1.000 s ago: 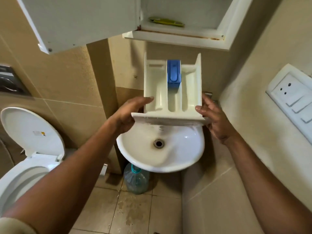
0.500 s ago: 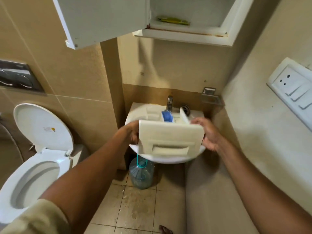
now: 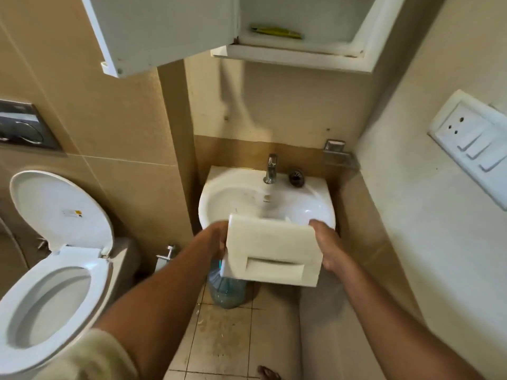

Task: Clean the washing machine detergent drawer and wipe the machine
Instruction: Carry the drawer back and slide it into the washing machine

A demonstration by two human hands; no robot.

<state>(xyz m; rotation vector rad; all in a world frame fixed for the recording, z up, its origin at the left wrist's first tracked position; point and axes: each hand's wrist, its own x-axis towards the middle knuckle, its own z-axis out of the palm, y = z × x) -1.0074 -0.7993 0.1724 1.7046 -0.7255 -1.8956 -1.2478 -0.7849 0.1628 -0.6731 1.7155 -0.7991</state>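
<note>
cream plastic detergent drawer point(image 3: 270, 256) gripped at both ends, left hand point(image 3: 218, 242) and right hand point(image 3: 327, 249) closed on it, front panel facing back. held over sink point(image 3: 323, 212) rim; rinsing step likely; faucet point(image 3: 271, 168) beyond grip needs opening.

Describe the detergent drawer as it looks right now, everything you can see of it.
The detergent drawer is off-white plastic, slightly yellowed. Its front panel, with a recessed rectangular pull handle, faces the camera and tilts back; the compartments behind are almost wholly hidden. It is held over the near rim of the white sink, the left hand gripping its left edge and the right hand its right. Whether it touches the sink cannot be told.
</note>
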